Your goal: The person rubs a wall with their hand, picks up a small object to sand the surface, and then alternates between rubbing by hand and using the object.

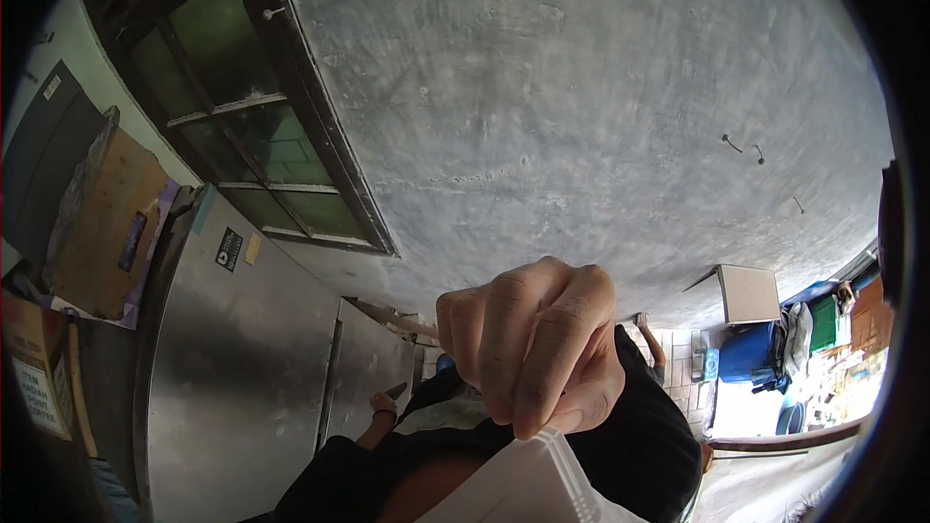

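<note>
**Right hand pinned to the white corner**

And here is the right hand (538, 349), big at centre, knuckles up, fingers bent down, thumb and forefinger pinching the top corner of a white plastic piece (528, 486)! The piece lies directly below those fingertips, touching them, and widens towards the bottom edge. Its ridged side runs down and slightly right from the pinch; that is the line to watch. Which hand is nearer? The right, no contest: it is on the corner, while the other hand (383, 403), with a dark band (385, 413) at its wrist, sits well apart, lower left, in front of the metal cabinet (242, 329).

Now the murky bits. That far hand looks like the left, but it is small; something dark and thin (396, 390) shows at its fingers, and whether it is gripped I cannot tell. The white piece is cut off below, so its full length and what it belongs to stay unknown. The right wrist hides behind the knuckles, and black clothing (659, 426) fills the space behind, masking how the arms join.
</note>
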Demonstrator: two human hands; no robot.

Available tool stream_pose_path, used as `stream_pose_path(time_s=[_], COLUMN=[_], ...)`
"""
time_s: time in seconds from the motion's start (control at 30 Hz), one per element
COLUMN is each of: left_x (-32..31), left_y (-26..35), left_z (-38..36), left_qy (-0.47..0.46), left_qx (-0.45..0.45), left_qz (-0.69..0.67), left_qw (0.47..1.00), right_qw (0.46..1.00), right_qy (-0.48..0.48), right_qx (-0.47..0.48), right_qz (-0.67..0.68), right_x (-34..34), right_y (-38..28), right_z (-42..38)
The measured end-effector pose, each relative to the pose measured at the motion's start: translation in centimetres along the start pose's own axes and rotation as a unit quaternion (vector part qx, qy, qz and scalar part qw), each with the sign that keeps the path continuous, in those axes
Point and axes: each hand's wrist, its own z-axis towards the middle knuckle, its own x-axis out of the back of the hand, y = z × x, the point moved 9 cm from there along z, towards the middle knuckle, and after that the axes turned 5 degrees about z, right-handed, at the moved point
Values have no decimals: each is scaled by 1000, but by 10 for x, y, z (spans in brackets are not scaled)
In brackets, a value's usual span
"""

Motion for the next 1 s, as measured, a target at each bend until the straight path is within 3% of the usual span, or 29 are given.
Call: stream_pose_path(time_s=[0.03,0.1,0.2,0.23,0.3,0.33,0.37,0.43,0.47,0.5,0.53,0.57,0.6,0.67,0.73,0.8,0.83,0.9,0.97,1.0], left_x=[2,5,2,8,-17,-31,-21,-22,-27,-43,-33,-43,-52,-72,-92,-103,-112,-121,-121,-115], left_y=[5,18,33,41,51,32,76,126,143,167,218,259,293,365,420,460,470,481,486,493], left_z=[-6,-2,10,16,27,35,11,-17,-3,1,-36,-51,-69,-116,-169,-227,-256,-289,-301,-303], left_qy=[1,-12,8,33,-26,-9,44,87,-4,88,14,-39,-94,-148,-185,-254,-315,-339,-387,-397], left_qx=[0,-79,-174,-162,-216,-197,-260,-420,-287,-532,-407,-401,-397,-516,-648,-647,-642,-684,-654,-688], left_qz=[-3,169,379,343,606,572,414,259,210,254,160,186,217,226,220,272,318,392,467,437], left_qw=[1000,982,909,925,765,797,871,865,935,803,899,896,887,813,705,666,623,514,451,421], right_qw=[1000,998,969,956,918,892,860,753,729,715,696,675,687,693,703,716,731,759,775,782], right_qy=[-2,48,134,156,273,311,384,488,511,537,547,561,527,502,440,420,393,350,309,258], right_qx=[-1,-31,-90,-86,-101,-130,-145,-238,-286,-303,-353,-359,-372,-379,-413,-404,-397,-390,-401,-387], right_qz=[2,-26,-187,-233,-270,-302,-304,-373,-355,-329,-303,-318,-334,-352,-377,-383,-391,-387,-378,-416], right_x=[0,14,62,87,142,169,194,215,228,237,238,227,221,216,211,209,208,195,189,177], right_y=[-1,0,0,2,11,16,25,28,34,40,46,50,57,61,76,91,97,112,128,127], right_z=[0,-1,-38,-57,-112,-146,-193,-260,-297,-331,-354,-361,-359,-353,-332,-314,-300,-276,-276,-265])
